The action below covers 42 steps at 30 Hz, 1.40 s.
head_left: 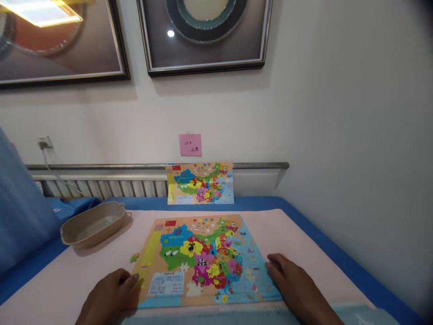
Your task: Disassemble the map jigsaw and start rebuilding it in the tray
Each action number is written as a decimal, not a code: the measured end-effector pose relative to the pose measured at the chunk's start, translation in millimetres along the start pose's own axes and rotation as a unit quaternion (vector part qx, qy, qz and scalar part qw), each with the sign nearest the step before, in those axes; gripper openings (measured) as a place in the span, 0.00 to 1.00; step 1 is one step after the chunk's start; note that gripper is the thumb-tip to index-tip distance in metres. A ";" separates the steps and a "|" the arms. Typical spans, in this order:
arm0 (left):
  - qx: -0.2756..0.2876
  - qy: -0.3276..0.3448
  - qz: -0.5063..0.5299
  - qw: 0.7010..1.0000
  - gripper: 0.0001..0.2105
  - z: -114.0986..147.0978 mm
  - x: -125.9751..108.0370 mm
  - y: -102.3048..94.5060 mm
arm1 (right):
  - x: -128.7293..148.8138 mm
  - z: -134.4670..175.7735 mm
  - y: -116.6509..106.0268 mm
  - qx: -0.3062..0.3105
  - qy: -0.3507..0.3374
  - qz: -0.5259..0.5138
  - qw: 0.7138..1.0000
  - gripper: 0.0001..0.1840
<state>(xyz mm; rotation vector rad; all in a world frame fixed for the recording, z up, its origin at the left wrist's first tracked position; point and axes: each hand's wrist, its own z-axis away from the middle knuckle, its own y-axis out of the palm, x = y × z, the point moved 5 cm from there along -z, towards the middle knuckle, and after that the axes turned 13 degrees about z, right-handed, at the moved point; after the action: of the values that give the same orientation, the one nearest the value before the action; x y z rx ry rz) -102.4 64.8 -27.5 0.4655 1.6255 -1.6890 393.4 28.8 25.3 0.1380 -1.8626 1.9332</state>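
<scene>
A colourful map jigsaw puzzle [216, 257] lies flat on the pink tabletop in front of me. Pale, puzzle-shaped gaps show in its lower middle part. My left hand [110, 293] is at its lower left edge, fingers bent and thumb against the border. On the opposite side, my right hand [296, 282] has its thumb on the right edge and its fingers close together along the outside. Both hands grip the puzzle's edges; their undersides are hidden. One loose green and yellow puzzle piece [134, 257] lies just left of the puzzle.
A beige oval dish [94, 224] stands at the back left. Behind the puzzle, a matching map sheet [200, 183] hangs from a metal rail [260, 165]. Above it is a pink note [190, 145]. Blue cloth [23, 212] hangs at left; a wall borders the right.
</scene>
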 end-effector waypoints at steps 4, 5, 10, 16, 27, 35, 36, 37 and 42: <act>-0.002 -0.002 0.018 1.000 0.23 -2.4 1.8 -2.7 | -5.9 -5.9 0.1 -0.008 0.028 -0.020 0.999 0.20; -0.006 -0.004 0.020 1.000 0.23 -2.3 1.7 -3.5 | -8.5 -8.2 0.9 -0.011 0.031 -0.025 0.999 0.19; -0.019 -0.001 0.036 0.999 0.24 -0.1 -1.2 -7.1 | -21.9 -16.5 5.4 -0.026 0.042 -0.063 0.997 0.19; -0.043 -0.005 0.026 0.999 0.23 0.4 -1.7 -10.5 | -28.3 -21.2 11.1 -0.019 0.036 -0.126 0.991 0.18; -0.037 0.002 0.010 0.999 0.20 -0.1 -5.6 -11.5 | -26.1 -24.5 9.9 -0.012 0.032 -0.086 0.996 0.18; -0.021 -0.005 0.028 0.999 0.19 3.2 -15.4 -6.7 | -9.8 -13.0 2.3 -0.030 0.018 0.056 0.998 0.21; -0.026 -0.006 0.017 1.000 0.20 4.2 -17.6 -7.3 | -8.3 -11.9 2.2 -0.030 0.016 0.074 0.997 0.21; -0.032 -0.007 0.003 0.999 0.20 5.0 -19.1 -8.2 | -7.1 -11.0 1.9 -0.029 0.014 0.088 0.996 0.22; -0.062 -0.015 -0.044 0.997 0.23 5.5 -15.5 -14.3 | -5.8 -9.0 -0.1 -0.027 0.012 0.099 0.995 0.22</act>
<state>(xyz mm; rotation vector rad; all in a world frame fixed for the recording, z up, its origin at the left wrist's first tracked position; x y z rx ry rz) -101.0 62.4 -5.9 0.3089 1.7392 -1.6395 400.6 36.1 22.5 -0.0904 -1.9742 2.0010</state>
